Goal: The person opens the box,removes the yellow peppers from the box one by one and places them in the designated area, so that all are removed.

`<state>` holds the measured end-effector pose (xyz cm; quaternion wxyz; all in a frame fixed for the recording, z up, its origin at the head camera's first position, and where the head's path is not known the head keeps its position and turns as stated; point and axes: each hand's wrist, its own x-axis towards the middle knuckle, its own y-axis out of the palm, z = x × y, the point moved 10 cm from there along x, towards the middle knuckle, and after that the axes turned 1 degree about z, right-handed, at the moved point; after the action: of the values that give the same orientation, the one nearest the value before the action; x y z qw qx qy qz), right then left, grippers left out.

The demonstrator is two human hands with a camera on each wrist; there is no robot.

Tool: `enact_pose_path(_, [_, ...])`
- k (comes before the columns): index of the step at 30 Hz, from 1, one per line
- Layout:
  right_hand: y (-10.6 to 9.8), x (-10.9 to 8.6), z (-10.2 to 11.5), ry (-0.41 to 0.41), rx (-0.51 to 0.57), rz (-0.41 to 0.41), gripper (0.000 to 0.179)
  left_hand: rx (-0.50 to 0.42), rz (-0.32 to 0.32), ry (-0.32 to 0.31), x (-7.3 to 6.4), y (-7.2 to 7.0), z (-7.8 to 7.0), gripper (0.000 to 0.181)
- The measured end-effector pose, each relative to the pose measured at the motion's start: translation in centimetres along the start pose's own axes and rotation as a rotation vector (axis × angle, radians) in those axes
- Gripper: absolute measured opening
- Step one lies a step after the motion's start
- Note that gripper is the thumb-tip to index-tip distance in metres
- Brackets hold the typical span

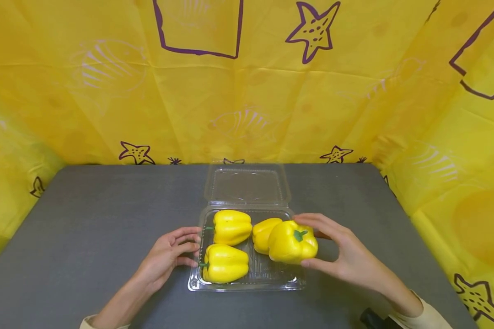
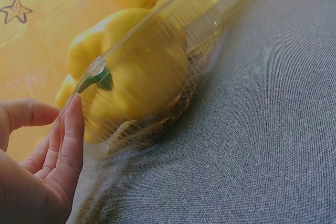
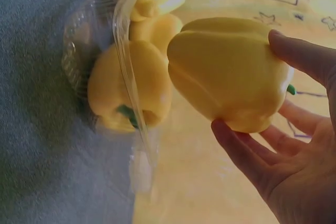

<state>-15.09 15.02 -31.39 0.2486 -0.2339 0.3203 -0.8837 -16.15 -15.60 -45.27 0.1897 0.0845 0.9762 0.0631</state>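
Observation:
A clear plastic clamshell container (image 1: pixel 251 287) lies open on the table, its lid folded back away from me. Two yellow bell peppers sit in its left half, a far one (image 1: pixel 232 227) and a near one (image 1: pixel 227 265), stems to the left. A third yellow pepper (image 1: pixel 263 234) lies in the far right part, partly hidden. My right hand (image 1: pixel 350 258) grips a fourth yellow pepper (image 1: pixel 290 246) between thumb and fingers, raised over the container's right side, green stem showing. At the left rim, my left hand (image 1: pixel 164 256) pinches the container's edge, fingers (image 2: pixel 73 145) outside the wall.
The transparent lid (image 1: pixel 247 185) reaches nearly to the far edge of the grey table (image 1: pixel 127 205). Yellow cloth (image 1: pixel 189 105) printed with starfish and fish stands behind and on both sides. A dark object (image 1: pixel 372 318) shows by the right sleeve.

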Motion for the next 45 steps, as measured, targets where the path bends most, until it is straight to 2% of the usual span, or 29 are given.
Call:
enact_pose_path(6, [-1.3,0.1,-0.5,0.008,-0.030,-0.032,0.074,-0.009,0.011,0.004,-0.1,0.1,0.0,0.049])
enact_pose_path(15, [-3.2,0.3,-0.7,-0.022,-0.145,-0.075,0.073,-0.020,0.034,0.020,-0.1,0.3,0.0,0.050])
enact_pose_path(28, [-5.2,1.1,-2.2,-0.035,-0.238,-0.134,0.072,-0.039,0.015,0.018,-0.3,0.1,0.1,0.049])
enact_pose_path(34, [-5.8,1.7,-2.7,-0.042,-0.278,-0.124,0.069,-0.028,-0.013,0.018,-0.3,-0.3,-0.1,0.048])
enact_pose_path(39, [-5.7,2.1,-3.8,-0.020,-0.320,-0.105,0.065,-0.031,-0.010,0.016,-0.3,-0.5,-0.1,0.047])
enact_pose_path(45, [-5.4,2.3,-4.5,-0.006,-0.316,-0.094,0.064,-0.032,-0.003,0.014,-0.2,-0.4,-0.1,0.047])
